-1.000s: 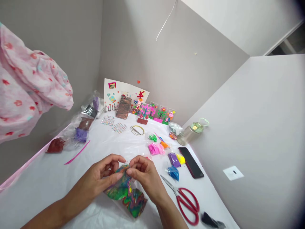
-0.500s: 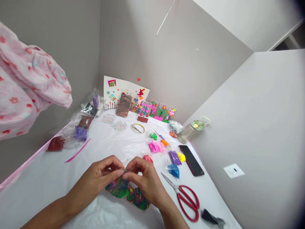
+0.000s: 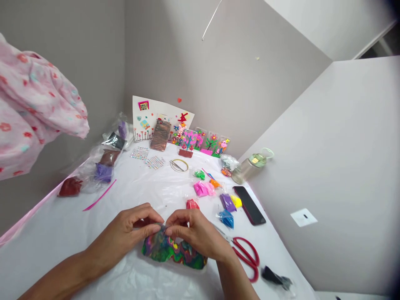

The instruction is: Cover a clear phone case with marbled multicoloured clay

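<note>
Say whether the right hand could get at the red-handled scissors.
Probably yes: the scissors lie beside its wrist, handles mostly uncovered, though the right hand is busy at the multicoloured piece.

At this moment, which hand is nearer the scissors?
Right. The right hand is just left of the scissors; the left hand is farther left, beyond the right one.

The right hand [image 3: 200, 237] covers part of the scissors [image 3: 251, 262] and multicoloured piece [image 3: 164, 251] — the pink cloth [image 3: 40, 104] is cut off at the left edge.
</note>
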`<act>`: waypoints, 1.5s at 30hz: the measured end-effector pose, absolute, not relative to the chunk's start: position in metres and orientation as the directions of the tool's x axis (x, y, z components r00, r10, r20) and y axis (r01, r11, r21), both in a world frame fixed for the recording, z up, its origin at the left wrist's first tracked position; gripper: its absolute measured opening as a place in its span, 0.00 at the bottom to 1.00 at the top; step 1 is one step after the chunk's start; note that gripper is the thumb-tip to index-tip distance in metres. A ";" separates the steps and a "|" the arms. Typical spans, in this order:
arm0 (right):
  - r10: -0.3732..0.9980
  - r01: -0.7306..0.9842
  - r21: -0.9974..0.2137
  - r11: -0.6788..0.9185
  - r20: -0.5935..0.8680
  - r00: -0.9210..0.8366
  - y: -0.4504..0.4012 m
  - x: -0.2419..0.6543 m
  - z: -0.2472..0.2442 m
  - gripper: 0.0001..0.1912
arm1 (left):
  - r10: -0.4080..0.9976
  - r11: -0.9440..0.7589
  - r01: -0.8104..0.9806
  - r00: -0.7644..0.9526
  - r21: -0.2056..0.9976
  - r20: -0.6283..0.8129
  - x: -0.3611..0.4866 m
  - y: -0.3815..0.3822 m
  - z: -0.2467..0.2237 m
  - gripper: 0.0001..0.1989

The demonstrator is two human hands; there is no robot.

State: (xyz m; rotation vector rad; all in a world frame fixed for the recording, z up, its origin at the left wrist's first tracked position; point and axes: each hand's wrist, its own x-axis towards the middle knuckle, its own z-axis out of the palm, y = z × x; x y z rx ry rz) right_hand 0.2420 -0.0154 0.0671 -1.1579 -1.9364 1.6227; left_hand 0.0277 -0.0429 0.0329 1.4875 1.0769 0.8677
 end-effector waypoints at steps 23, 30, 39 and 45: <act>0.705 0.205 -0.956 -0.208 -0.292 -0.646 -0.001 0.248 0.054 0.18 | 0.860 -0.428 0.245 0.406 0.870 0.309 0.029 -0.047 0.016 0.13; 0.904 0.293 -0.946 0.138 0.000 -0.428 -0.003 0.241 0.059 0.10 | 0.980 0.078 0.048 0.179 0.996 -0.085 0.028 -0.041 0.023 0.18; 0.982 0.113 -0.979 0.169 0.177 0.061 0.000 0.241 0.054 0.22 | 0.968 0.131 -0.488 -0.124 0.863 -0.217 0.016 -0.032 0.028 0.21; 0.985 -0.305 -0.951 -0.045 -0.093 0.145 0.010 0.241 0.046 0.25 | 0.950 0.032 -0.574 -0.237 0.818 -0.204 0.014 -0.029 0.029 0.18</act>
